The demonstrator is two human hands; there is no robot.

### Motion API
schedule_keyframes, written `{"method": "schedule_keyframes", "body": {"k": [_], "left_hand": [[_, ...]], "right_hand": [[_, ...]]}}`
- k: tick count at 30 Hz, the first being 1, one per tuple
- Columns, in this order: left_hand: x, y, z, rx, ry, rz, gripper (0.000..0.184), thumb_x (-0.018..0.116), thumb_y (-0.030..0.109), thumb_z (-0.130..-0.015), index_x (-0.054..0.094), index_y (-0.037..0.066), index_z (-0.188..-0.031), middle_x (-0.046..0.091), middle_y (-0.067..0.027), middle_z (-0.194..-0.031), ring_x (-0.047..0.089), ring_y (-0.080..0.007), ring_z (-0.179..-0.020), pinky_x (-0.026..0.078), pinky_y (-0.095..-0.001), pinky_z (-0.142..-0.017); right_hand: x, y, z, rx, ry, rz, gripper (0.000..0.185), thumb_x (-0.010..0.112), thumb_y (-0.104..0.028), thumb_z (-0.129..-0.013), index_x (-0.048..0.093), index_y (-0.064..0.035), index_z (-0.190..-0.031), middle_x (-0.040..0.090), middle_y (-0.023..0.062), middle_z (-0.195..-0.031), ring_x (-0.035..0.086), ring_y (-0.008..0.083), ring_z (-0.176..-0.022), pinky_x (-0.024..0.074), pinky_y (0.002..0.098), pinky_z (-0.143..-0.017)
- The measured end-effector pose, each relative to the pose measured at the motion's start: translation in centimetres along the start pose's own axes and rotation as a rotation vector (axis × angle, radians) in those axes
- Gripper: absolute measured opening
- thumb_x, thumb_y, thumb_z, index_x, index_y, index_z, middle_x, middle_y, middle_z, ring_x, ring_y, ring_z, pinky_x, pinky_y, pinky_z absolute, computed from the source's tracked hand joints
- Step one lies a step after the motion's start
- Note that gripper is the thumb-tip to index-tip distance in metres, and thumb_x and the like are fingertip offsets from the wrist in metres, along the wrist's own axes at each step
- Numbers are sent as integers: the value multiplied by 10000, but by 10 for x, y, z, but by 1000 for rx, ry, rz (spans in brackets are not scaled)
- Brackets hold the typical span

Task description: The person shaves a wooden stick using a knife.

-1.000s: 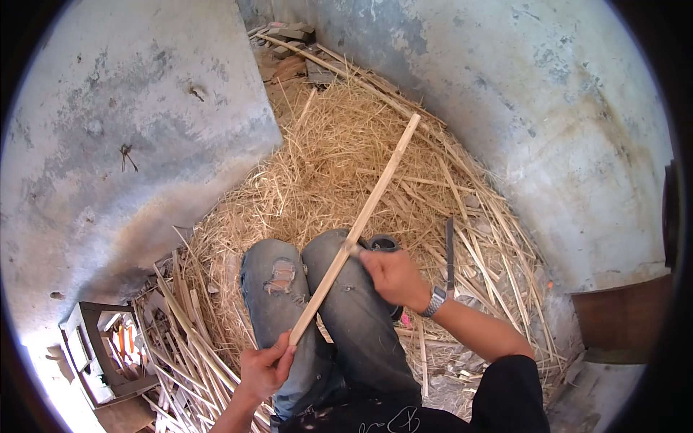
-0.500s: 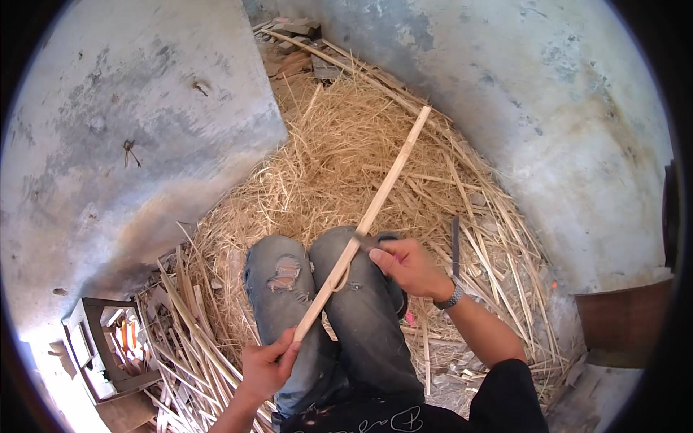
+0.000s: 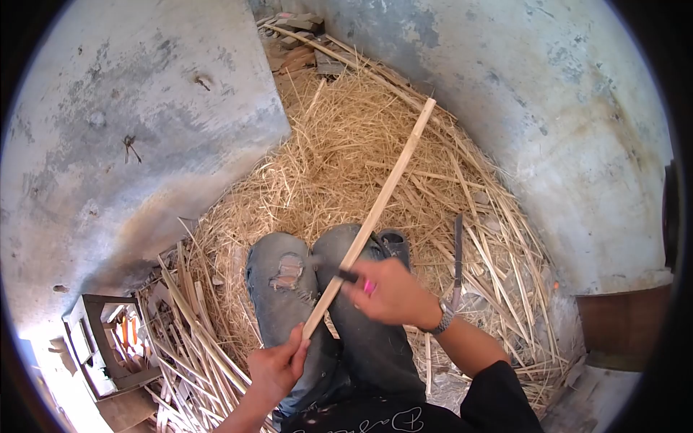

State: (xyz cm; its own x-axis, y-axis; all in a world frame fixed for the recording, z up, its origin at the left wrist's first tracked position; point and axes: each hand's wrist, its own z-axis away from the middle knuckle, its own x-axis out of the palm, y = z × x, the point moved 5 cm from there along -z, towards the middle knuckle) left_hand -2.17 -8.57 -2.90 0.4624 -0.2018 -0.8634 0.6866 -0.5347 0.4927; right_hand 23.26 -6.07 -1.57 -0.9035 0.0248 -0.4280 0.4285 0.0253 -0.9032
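Observation:
A long pale wooden strip point(image 3: 390, 183) slants up and away over the knees of the ripped jeans point(image 3: 289, 268). Its near end is pinched between the thumb and fingers of my left hand point(image 3: 278, 366). My right hand point(image 3: 390, 292) is wrapped round a knife point(image 3: 348, 275) with a dark part and a pink patch at the grip. The knife lies across the strip above the left thigh; its blade is blurred.
Straw and shavings point(image 3: 325, 159) cover the floor ahead. A long dark blade point(image 3: 458, 252) lies at the right. Cut strips point(image 3: 188, 310) are heaped at the left beside a wooden frame point(image 3: 108, 346). Walls point(image 3: 144, 108) stand on both sides.
My right hand has moved down along the strip, towards my left hand, with the knife. A thin curled shaving seen beside the strip half a second ago no longer shows.

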Motion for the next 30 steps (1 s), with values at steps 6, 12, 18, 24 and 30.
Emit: {"method": "schedule_keyframes", "body": {"k": [6,12,18,24,30], "left_hand": [[2,-14,-6,-225,-43,314,263,759,192,-934,775,53,-1156,663,-119,-606,634,-256,-456,478,-350,-461],[-2,-18,-3,-270,-117,421,274,705,148,-982,739,-2,-1209,545,-73,-534,522,-76,-469,421,-261,-484],[0,-10,-4,-203,-112,334,279,717,142,-969,741,1,-1209,572,-77,-538,538,-94,-445,429,-267,-478],[-2,3,-9,-119,-79,246,272,747,110,-928,757,19,-1184,666,-144,-614,649,-202,-469,488,-303,-493],[8,-4,-7,-50,18,218,317,767,204,-915,760,99,-1213,595,-87,-513,596,-273,-413,468,-379,-440]], "right_hand": [[18,-38,35,-56,-491,-93,255,735,-271,-911,651,-40,-843,677,138,-663,675,337,-589,517,393,-557],[-98,-8,4,147,390,412,351,627,-347,-1005,689,-15,-907,645,189,-681,658,360,-603,497,426,-575],[-109,23,-22,171,423,366,364,524,-305,-1079,691,-14,-938,574,208,-630,571,363,-533,415,449,-526],[-70,58,-34,163,439,381,334,540,-296,-1063,695,-23,-950,587,231,-645,591,427,-564,438,464,-518],[-1,18,16,42,131,385,367,568,-316,-1039,663,-49,-805,612,200,-617,621,420,-556,479,504,-502]]}}
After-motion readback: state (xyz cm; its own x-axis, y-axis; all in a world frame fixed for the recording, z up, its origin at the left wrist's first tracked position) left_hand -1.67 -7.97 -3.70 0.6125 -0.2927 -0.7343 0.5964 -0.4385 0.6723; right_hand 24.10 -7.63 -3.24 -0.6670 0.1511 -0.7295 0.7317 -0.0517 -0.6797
